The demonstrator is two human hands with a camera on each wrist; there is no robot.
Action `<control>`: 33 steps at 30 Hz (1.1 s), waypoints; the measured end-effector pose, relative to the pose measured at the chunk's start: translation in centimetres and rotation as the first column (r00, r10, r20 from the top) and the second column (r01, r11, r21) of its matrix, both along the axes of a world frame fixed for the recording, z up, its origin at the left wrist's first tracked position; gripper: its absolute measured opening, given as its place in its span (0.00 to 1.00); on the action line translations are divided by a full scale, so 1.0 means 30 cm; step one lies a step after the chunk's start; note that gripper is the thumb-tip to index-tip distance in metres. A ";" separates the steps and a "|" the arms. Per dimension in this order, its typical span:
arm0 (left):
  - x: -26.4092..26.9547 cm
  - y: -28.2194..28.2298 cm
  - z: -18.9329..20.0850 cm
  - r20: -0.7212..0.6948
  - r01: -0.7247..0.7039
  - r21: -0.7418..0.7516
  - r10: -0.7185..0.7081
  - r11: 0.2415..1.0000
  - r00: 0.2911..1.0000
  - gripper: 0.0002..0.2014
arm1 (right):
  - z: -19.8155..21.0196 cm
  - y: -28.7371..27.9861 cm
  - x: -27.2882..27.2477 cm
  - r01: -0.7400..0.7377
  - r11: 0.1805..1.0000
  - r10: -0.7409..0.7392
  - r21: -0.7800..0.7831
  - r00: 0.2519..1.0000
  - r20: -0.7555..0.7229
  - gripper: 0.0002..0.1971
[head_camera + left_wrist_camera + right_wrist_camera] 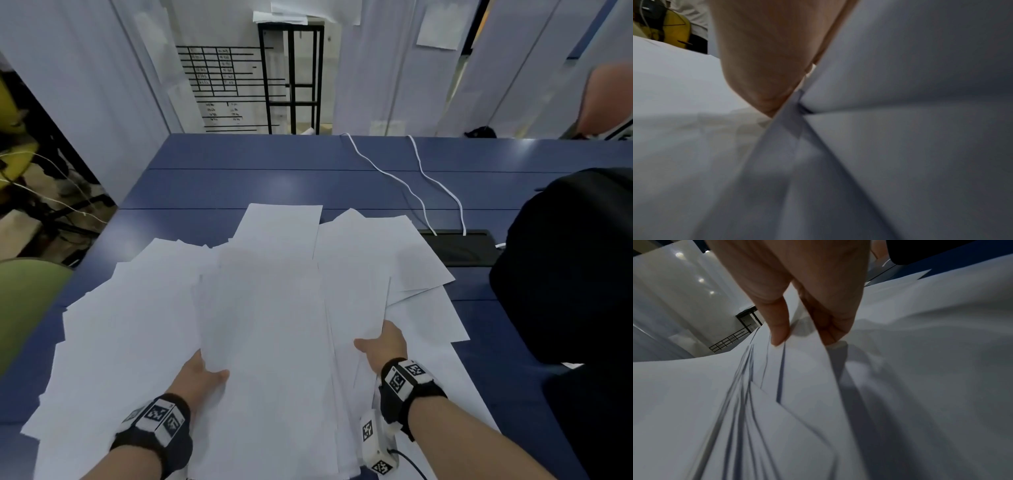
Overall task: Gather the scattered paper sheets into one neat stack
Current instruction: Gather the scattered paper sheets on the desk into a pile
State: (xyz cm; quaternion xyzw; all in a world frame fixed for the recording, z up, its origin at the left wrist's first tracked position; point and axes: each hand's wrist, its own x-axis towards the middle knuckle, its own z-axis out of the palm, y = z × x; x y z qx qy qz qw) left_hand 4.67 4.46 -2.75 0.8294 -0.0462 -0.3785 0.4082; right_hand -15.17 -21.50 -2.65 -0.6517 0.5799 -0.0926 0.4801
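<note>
White paper sheets (274,308) lie fanned and overlapping across the near half of the blue counter (212,185), some reaching to its near edge and spreading toward the left edge. In the middle a thicker bundle of sheets sits on top of the spread, held between both hands.

The left hand (202,375) grips the bundle's near left corner: the thumb lies on top of the paper and the fingers are hidden beneath it. The left wrist view is blurred, showing only skin against the lifted sheet edges. The right hand (385,342) holds the bundle's right edge; the right wrist view shows its thumb (780,324) pressing down on top of several offset sheets while the fingers (830,324) curl underneath, pinching them.

Two white cables (404,181) run from the far edge of the counter to a black box (462,246) near the right edge, just beyond the outermost sheets. A large black object (568,267) stands at the right edge.
</note>
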 end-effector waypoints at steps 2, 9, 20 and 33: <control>0.006 0.000 0.007 0.042 0.004 -0.009 -0.003 1.000 0.999 0.21 | 0.007 -0.011 -0.032 0.039 0.998 -0.038 -0.042 0.998 0.040 0.15; 0.003 -0.011 0.055 0.002 -0.003 -0.143 0.003 0.990 1.000 0.21 | 0.078 -0.186 -0.244 0.267 0.959 -0.247 -0.090 0.950 0.190 0.12; -0.076 -0.093 -0.012 -0.035 0.038 -0.102 -0.042 0.994 0.999 0.18 | 0.297 -0.259 -0.451 0.418 0.894 -0.316 -0.163 0.844 0.434 0.12; -0.071 -0.103 0.075 -0.439 -0.100 -0.193 0.005 0.976 0.898 0.66 | 0.591 -0.080 -0.401 0.222 0.974 -0.112 -0.045 0.644 0.757 0.34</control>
